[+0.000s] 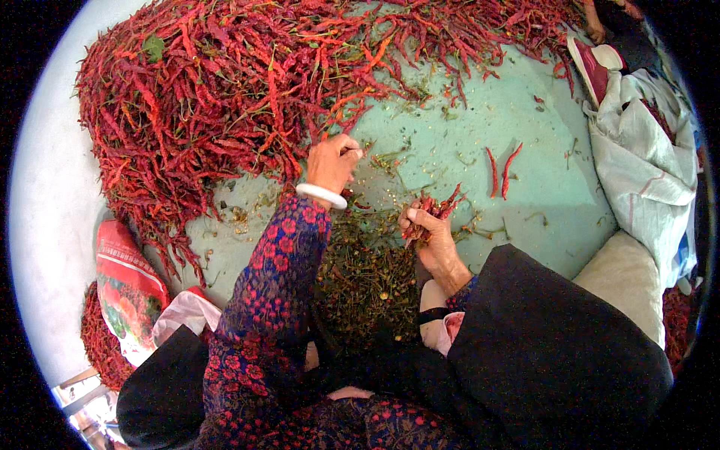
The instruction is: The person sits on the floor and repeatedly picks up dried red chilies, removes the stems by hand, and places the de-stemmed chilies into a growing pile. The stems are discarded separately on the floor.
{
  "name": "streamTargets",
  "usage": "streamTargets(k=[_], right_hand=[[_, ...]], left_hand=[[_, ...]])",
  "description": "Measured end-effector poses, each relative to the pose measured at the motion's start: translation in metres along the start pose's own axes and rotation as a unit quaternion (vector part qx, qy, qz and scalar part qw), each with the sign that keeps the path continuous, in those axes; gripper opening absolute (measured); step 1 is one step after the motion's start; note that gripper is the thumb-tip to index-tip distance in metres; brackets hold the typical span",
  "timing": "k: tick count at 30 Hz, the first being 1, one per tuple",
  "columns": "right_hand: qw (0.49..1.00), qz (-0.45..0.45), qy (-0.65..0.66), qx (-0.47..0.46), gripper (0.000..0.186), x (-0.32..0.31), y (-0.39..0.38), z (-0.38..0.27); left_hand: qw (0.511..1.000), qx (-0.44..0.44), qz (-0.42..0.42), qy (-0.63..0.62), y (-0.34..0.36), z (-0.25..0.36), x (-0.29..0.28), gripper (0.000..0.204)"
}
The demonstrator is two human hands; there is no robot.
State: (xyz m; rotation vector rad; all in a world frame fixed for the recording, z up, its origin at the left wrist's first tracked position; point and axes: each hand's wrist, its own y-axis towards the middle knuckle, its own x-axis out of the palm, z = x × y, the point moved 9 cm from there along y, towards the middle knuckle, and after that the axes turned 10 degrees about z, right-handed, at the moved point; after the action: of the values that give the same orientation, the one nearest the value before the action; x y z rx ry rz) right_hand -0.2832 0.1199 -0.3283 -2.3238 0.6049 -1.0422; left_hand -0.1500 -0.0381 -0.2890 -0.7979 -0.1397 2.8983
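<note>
Dried red chillies (pixel 433 210) — wrinkled, bunched in right hand (pixel 431 240) grip, left hand (pixel 330 161) pinching one.

Red printed sack (pixel 127 289) at lower left; pale woven sack (pixel 645 172) at right.

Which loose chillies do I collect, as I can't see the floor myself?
Start at the big chilli heap on the green floor. Right of the right hand lie two red chillies, side by side on bare floor, apart from the heap.
</note>
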Motion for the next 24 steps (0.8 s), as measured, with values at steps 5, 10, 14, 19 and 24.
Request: streamTargets(k=[5, 10, 14, 19, 24], right_hand=[[1.0, -0.014, -0.001, 0.014, 0.016, 0.002, 0.0, 0.005], [0.999, -0.025, 0.034, 0.025, 0.016, 0.003, 0.0, 0.009], [1.0, -0.004, 0.029, -0.007, 0.016, -0.007, 0.003, 0.001], [0.999, 0.025, 0.0, -0.042, 0.014, 0.001, -0.003, -0.003], [0.997, 0.043, 0.025, -0.056, 0.016, -0.001, -0.006, -0.007]], left_hand=[[0.947, 0.239, 0.039, 0.212, 0.013, 0.008, 0.019, 0.013], [0.932, 0.237, 0.037, 0.273, 0.023, 0.002, 0.027, 0.016], [0.993, 0.07, -0.05, 0.076, 0.002, 0.007, 0.017, 0.016], [0.991, 0.1, -0.088, -0.011, -0.085, 0.04, 0.03, 0.013], [0.98, 0.198, -0.028, 0.014, -0.101, 0.053, 0.043, 0.011]])
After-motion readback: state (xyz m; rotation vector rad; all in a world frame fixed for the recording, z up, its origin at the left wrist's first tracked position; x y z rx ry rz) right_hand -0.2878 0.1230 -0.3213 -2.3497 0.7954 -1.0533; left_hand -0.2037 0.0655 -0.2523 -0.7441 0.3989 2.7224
